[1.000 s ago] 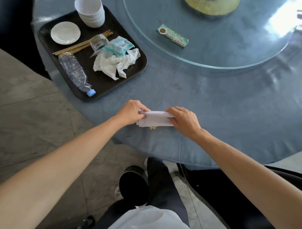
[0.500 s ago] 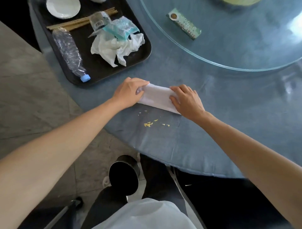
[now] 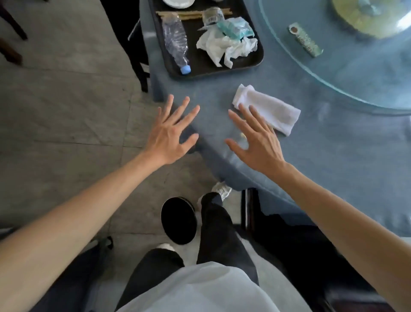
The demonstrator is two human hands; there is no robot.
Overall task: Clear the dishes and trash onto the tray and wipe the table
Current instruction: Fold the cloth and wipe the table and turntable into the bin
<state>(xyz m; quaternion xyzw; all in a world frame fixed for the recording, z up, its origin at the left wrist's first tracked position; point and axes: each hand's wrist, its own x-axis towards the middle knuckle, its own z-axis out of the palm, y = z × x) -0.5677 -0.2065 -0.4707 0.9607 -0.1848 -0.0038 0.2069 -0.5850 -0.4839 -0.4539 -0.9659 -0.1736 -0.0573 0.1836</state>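
Note:
A folded white cloth [image 3: 270,109] lies on the blue table [image 3: 322,144] near its front edge. My right hand [image 3: 255,138] hovers with spread fingers just in front of the cloth, its fingertips overlapping the cloth's near side. My left hand [image 3: 171,131] is spread open over the table's left edge and holds nothing. The black tray [image 3: 195,64] at the back carries a crushed plastic bottle [image 3: 175,44], crumpled white tissue [image 3: 224,47], a teal wrapper [image 3: 235,27], chopsticks [image 3: 186,15] and a white dish [image 3: 178,2]. A few yellow crumbs [image 3: 242,134] show by my right hand.
A glass turntable [image 3: 347,75] covers the table's back right, with a green packet [image 3: 305,41] on it. A black round bin [image 3: 179,220] stands on the floor by my legs. A dark chair [image 3: 138,53] stands left of the tray.
Both hands have let go of the cloth and drawn back with fingers spread. The cloth stays on the table. The view has shifted down and left.

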